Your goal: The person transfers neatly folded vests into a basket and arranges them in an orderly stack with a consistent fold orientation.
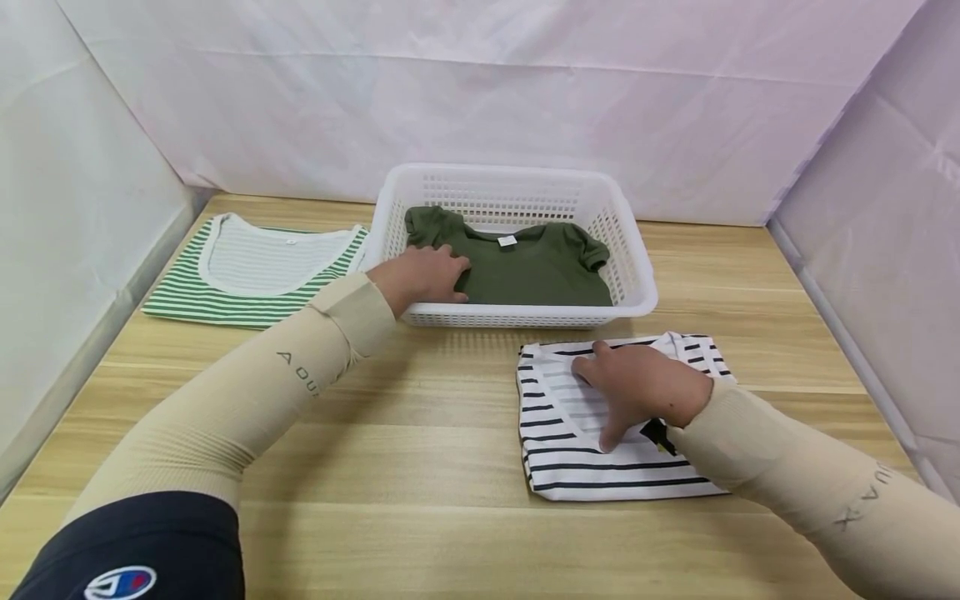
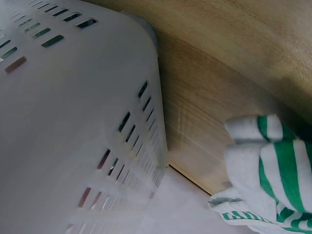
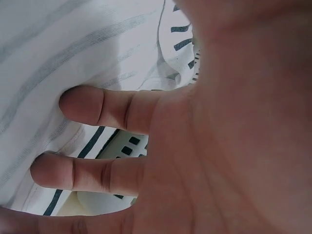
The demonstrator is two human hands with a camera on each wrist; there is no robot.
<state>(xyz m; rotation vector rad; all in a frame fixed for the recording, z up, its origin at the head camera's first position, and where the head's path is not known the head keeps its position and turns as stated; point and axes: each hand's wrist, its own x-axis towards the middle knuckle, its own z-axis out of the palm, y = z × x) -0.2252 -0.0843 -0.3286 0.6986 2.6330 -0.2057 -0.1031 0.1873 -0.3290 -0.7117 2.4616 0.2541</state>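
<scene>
A dark green short-sleeved shirt (image 1: 525, 271) lies folded in a white plastic basket (image 1: 517, 312). My left hand (image 1: 423, 277) reaches over the basket's front left corner, its fingertips on or just above the green shirt. In the left wrist view the basket wall (image 2: 73, 122) fills the left side, and that hand is out of sight. To the right and nearer, my right hand (image 1: 637, 387) rests on a folded white shirt with black stripes (image 1: 622, 479), fingers spread. The right wrist view shows its fingertips (image 3: 80, 105) touching the striped cloth (image 3: 68, 53).
Left of the basket lies a folded green-and-white striped shirt (image 1: 176, 283), also in the left wrist view as striped cloth (image 2: 287, 170). A wooden table (image 1: 390, 500) carries everything. White sheeting (image 1: 480, 100) closes off the back and both sides.
</scene>
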